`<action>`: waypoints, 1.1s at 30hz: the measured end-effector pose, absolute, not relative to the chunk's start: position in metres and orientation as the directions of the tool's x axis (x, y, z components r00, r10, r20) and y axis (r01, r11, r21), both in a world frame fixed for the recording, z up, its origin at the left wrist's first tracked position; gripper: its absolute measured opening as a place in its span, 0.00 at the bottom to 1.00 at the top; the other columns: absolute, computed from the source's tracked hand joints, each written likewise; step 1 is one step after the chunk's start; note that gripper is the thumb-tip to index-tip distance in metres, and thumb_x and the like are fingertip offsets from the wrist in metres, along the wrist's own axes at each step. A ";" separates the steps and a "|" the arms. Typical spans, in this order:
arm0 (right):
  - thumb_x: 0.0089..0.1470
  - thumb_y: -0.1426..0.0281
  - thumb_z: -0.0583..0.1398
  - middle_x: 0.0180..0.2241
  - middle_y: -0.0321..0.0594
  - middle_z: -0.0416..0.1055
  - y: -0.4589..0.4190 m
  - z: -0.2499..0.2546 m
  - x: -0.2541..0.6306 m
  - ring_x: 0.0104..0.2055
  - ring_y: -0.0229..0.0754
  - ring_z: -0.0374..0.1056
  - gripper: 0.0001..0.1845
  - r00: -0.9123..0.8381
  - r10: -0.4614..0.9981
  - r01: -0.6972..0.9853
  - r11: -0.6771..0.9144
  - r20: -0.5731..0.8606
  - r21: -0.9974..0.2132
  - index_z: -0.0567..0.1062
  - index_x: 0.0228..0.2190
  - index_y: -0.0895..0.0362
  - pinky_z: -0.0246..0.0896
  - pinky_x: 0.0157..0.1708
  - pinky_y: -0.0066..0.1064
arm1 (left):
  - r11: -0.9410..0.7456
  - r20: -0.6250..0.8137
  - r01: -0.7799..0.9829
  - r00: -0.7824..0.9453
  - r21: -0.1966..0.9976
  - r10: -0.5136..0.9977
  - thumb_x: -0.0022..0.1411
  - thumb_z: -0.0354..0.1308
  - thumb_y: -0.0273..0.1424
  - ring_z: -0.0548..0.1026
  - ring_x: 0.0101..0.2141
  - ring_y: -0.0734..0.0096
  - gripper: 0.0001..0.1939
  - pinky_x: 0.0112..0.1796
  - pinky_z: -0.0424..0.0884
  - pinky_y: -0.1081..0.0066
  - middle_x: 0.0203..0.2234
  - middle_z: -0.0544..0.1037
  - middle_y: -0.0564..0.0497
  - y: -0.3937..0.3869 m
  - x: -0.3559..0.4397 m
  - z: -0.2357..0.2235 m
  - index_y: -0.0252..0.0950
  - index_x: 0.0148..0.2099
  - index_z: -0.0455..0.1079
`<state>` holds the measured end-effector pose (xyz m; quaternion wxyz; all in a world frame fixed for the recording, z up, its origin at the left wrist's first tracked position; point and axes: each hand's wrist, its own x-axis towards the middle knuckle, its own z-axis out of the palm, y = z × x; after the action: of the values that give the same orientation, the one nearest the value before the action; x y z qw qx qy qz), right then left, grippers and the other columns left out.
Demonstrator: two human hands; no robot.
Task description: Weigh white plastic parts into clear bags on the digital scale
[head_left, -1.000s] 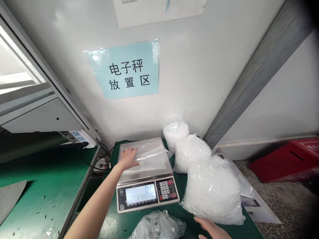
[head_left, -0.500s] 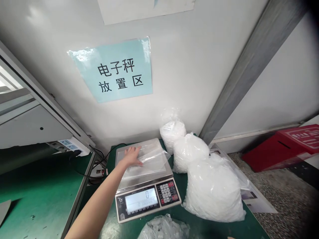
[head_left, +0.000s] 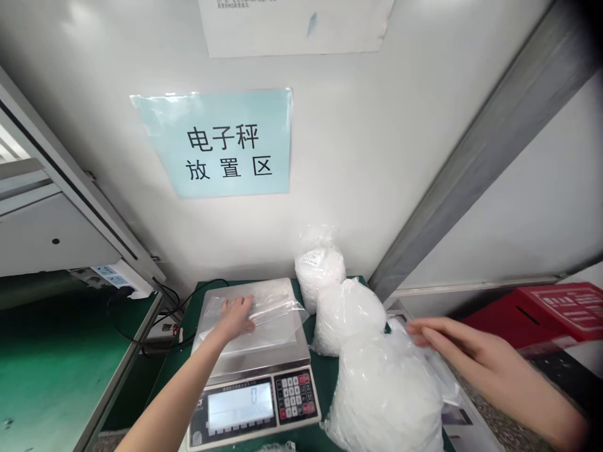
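My left hand (head_left: 237, 316) rests palm down, fingers apart, on a thin clear plastic bag (head_left: 277, 307). That bag lies flat across the metal pan of an electronic scale (head_left: 257, 361), whose display reads 0. Over on the right, my right hand (head_left: 475, 358) hovers with fingers stretched out and nothing visible in it. Its fingertips are close to the upper right side of a large filled plastic bag (head_left: 386, 392); I cannot tell whether they touch. Behind that bag stand a medium bag (head_left: 348, 314) and a small labelled bag (head_left: 320, 270), both with white contents.
A green bench (head_left: 56, 370) with a power strip (head_left: 115, 276) is on the left, and black cables (head_left: 172, 304) run behind the scale. A grey post (head_left: 452, 157) slants upward beside the bags. A red box (head_left: 532, 317) sits at right. A blue sign (head_left: 226, 147) hangs on the wall.
My right hand has come into view from the lower right, up beside the large bag. The left hand stays on the flat bag. The whole view has shifted slightly.
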<state>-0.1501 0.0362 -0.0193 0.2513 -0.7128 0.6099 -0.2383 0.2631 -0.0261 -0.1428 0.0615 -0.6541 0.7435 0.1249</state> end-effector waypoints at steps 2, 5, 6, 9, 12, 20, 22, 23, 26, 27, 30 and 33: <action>0.51 0.54 0.52 0.34 0.39 0.71 -0.005 -0.008 -0.130 0.36 0.45 0.68 0.18 0.196 -0.977 -0.693 -0.202 0.089 -0.692 0.72 0.35 0.53 0.65 0.34 0.32 | 0.101 -0.234 -0.990 -0.122 0.102 -0.965 0.55 0.51 0.30 0.63 0.47 0.59 0.25 0.50 0.48 0.54 0.44 0.67 0.44 -0.025 0.262 -0.144 0.35 0.55 0.54; 0.52 0.59 0.50 0.30 0.38 0.71 -0.061 -0.007 -0.105 0.32 0.44 0.68 0.16 0.211 -0.958 -0.698 -0.286 0.192 -0.657 0.73 0.33 0.55 0.63 0.32 0.32 | 0.098 -0.210 -0.990 -0.117 0.096 -0.971 0.55 0.48 0.24 0.64 0.46 0.61 0.20 0.51 0.47 0.55 0.42 0.69 0.45 -0.023 0.262 -0.145 0.38 0.51 0.58; 0.52 0.61 0.50 0.29 0.38 0.71 -0.078 -0.009 -0.098 0.32 0.44 0.68 0.15 0.203 -0.953 -0.709 -0.302 0.226 -0.638 0.73 0.33 0.55 0.62 0.32 0.33 | 0.102 -0.204 -0.990 -0.120 0.096 -0.972 0.55 0.48 0.23 0.65 0.45 0.62 0.18 0.51 0.47 0.56 0.41 0.70 0.46 -0.022 0.262 -0.145 0.38 0.49 0.60; 0.52 0.65 0.50 0.32 0.40 0.71 -0.124 -0.015 -0.083 0.32 0.43 0.67 0.14 0.168 -0.924 -0.728 -0.350 0.342 -0.589 0.71 0.35 0.57 0.60 0.34 0.34 | 0.119 -0.185 -0.988 -0.135 0.094 -0.973 0.55 0.46 0.21 0.66 0.43 0.63 0.14 0.50 0.48 0.58 0.38 0.71 0.46 -0.018 0.263 -0.146 0.38 0.43 0.64; 0.55 0.68 0.50 0.37 0.42 0.69 -0.160 -0.017 -0.068 0.34 0.41 0.66 0.12 0.210 -0.879 -0.722 -0.434 0.427 -0.539 0.70 0.37 0.59 0.59 0.35 0.33 | 0.131 -0.157 -0.988 -0.143 0.087 -0.977 0.54 0.43 0.18 0.67 0.40 0.63 0.14 0.50 0.48 0.58 0.34 0.71 0.46 -0.014 0.263 -0.146 0.36 0.38 0.66; 0.54 0.74 0.53 0.32 0.38 0.68 -0.204 -0.029 -0.033 0.35 0.40 0.64 0.06 0.471 -0.781 -0.651 -0.621 0.409 -0.437 0.70 0.34 0.61 0.59 0.37 0.35 | 0.101 -0.108 -0.987 -0.115 0.127 -0.988 0.51 0.45 0.18 0.67 0.41 0.63 0.15 0.50 0.48 0.59 0.35 0.71 0.47 -0.007 0.260 -0.141 0.37 0.39 0.64; 0.54 0.74 0.51 0.34 0.41 0.67 -0.202 -0.028 -0.028 0.36 0.42 0.63 0.08 0.466 -0.772 -0.637 -0.632 0.432 -0.441 0.70 0.35 0.61 0.57 0.40 0.38 | 0.080 -0.110 -0.985 -0.097 0.154 -0.989 0.50 0.47 0.19 0.66 0.41 0.63 0.13 0.50 0.49 0.60 0.34 0.70 0.48 0.004 0.262 -0.136 0.37 0.37 0.63; 0.54 0.73 0.50 0.35 0.43 0.67 -0.196 -0.026 -0.026 0.38 0.44 0.62 0.10 0.473 -0.762 -0.622 -0.644 0.442 -0.444 0.69 0.35 0.61 0.55 0.42 0.39 | 0.058 -0.111 -0.984 -0.077 0.169 -0.991 0.50 0.48 0.20 0.66 0.41 0.63 0.12 0.49 0.50 0.61 0.33 0.70 0.49 0.013 0.264 -0.133 0.38 0.36 0.63; 0.56 0.69 0.47 0.37 0.46 0.64 -0.155 -0.019 -0.013 0.42 0.46 0.60 0.13 0.570 -0.704 -0.528 -0.709 0.424 -0.468 0.68 0.37 0.61 0.51 0.45 0.40 | -0.059 -0.123 -0.973 0.032 0.224 -0.992 0.50 0.46 0.22 0.68 0.37 0.66 0.09 0.41 0.60 0.69 0.32 0.68 0.50 0.057 0.274 -0.122 0.38 0.35 0.60; 0.56 0.67 0.48 0.37 0.46 0.64 -0.132 -0.019 -0.007 0.41 0.45 0.60 0.14 0.634 -0.669 -0.476 -0.733 0.388 -0.486 0.68 0.37 0.60 0.53 0.44 0.38 | -0.110 -0.130 -0.964 0.080 0.242 -0.988 0.50 0.45 0.22 0.68 0.35 0.68 0.08 0.38 0.62 0.72 0.32 0.67 0.50 0.077 0.279 -0.119 0.38 0.34 0.59; 0.52 0.67 0.55 0.33 0.35 0.68 -0.042 -0.037 0.014 0.32 0.37 0.65 0.08 0.907 -0.395 -0.246 -0.782 0.149 -0.573 0.71 0.35 0.53 0.61 0.31 0.24 | -0.273 -0.149 -0.926 0.241 0.261 -0.959 0.50 0.42 0.22 0.68 0.30 0.71 0.07 0.32 0.63 0.76 0.29 0.66 0.51 0.147 0.295 -0.116 0.38 0.31 0.56; 0.36 0.68 0.65 0.55 0.48 0.52 0.053 -0.084 0.039 0.40 0.55 0.65 0.44 0.976 0.024 -0.111 -0.797 -0.215 -0.594 0.55 0.55 0.48 0.63 0.34 0.37 | -0.495 -0.184 -0.825 0.460 0.273 -0.868 0.51 0.40 0.26 0.69 0.28 0.68 0.05 0.31 0.65 0.73 0.26 0.65 0.50 0.222 0.314 -0.128 0.38 0.29 0.56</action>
<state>0.0395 0.0534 -0.0836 0.3181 -0.9418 0.0230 0.1061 0.3136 0.2220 -0.1284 -0.0723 -0.8515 0.4971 0.1505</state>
